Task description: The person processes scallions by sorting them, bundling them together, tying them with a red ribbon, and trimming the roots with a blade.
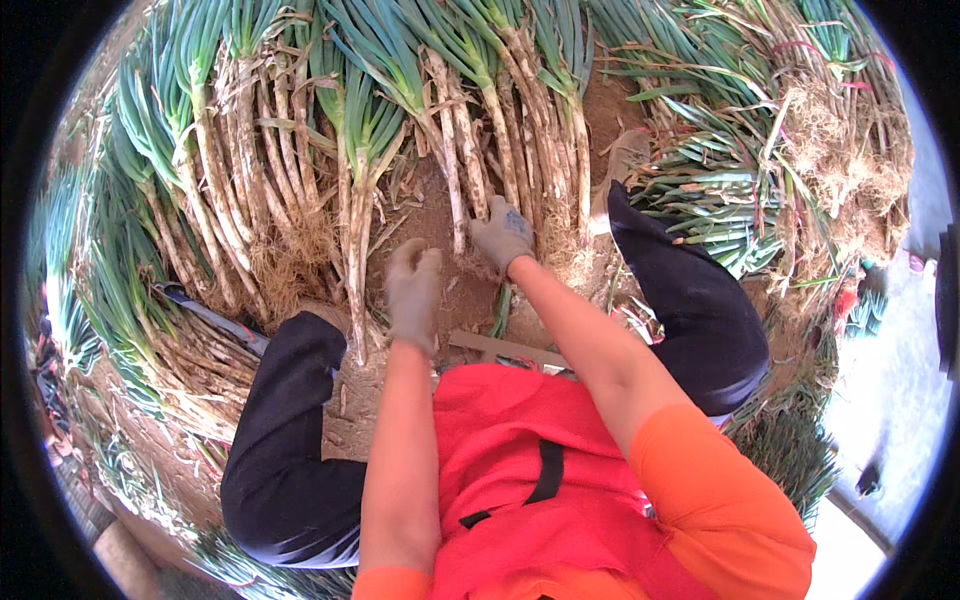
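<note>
Long green onions (508,140) lie in a loose row on the soil in front of me, their green tops pointing away and their pale, dirty stalks toward me. My right hand (503,238), in a grey work glove, is closed around the root end of a stalk in the middle of the row. The fingertips are partly hidden. My left hand (413,292), also gloved and a little blurred, is raised over bare soil just left of it. Its fingers are stretched out with nothing in them. Nearest to it is a separate green onion (358,250) with its root end toward me.
More green onions (225,150) with tangled roots are heaped at left. Bundles tied with red bands (830,120) lie at the far right, and a leafy pile (710,190) beside my right foot. A blade-like tool (215,318) rests by my left knee. A narrow brown bar (505,349) crosses before my apron.
</note>
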`<state>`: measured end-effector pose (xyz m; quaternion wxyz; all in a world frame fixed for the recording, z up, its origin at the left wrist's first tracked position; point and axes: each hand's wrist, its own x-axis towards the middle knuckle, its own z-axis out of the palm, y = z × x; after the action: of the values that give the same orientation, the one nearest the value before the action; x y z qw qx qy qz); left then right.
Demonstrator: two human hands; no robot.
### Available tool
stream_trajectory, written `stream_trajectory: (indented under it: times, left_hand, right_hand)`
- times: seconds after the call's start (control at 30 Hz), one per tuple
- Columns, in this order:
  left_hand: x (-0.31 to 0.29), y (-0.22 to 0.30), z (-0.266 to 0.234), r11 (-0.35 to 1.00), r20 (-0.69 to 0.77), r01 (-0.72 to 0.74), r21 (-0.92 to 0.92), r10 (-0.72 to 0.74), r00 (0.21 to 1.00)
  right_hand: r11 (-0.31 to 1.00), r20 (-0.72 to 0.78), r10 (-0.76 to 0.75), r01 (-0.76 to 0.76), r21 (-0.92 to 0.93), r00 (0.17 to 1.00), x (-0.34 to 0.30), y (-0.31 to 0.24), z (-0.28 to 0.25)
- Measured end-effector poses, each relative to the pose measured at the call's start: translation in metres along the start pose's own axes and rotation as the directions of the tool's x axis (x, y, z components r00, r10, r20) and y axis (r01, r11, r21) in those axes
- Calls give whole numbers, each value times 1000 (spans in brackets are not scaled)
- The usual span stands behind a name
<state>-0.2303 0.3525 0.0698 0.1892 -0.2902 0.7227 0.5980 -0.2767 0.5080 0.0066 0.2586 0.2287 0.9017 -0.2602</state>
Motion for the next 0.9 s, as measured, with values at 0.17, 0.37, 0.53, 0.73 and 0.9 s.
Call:
stream_trajectory:
  times: [0.17,0.37,0.53,0.73,0.9]
  left_hand:
    - [73,-56,58,984,56,-33,176,23,998]
    - [96,-53,72,982,230,164,-94,-139,963]
    - [83,-21,58,893,380,286,-347,-145,914]
    - [67,19,-19,814,376,233,-532,-20,926]
    - [39,46,-52,871,277,141,-470,-6,961]
  right_hand:
    - [934,-68,-33,55,352,997,10,28,2]
    - [464,301,-207,-177,868,931,22,43,2]
    - [480,329,-338,-139,866,882,29,49,4]
    - [903,-128,38,21,429,991,34,57,-57]
    - [933,-726,-298,31,-357,619,32,81,-76]
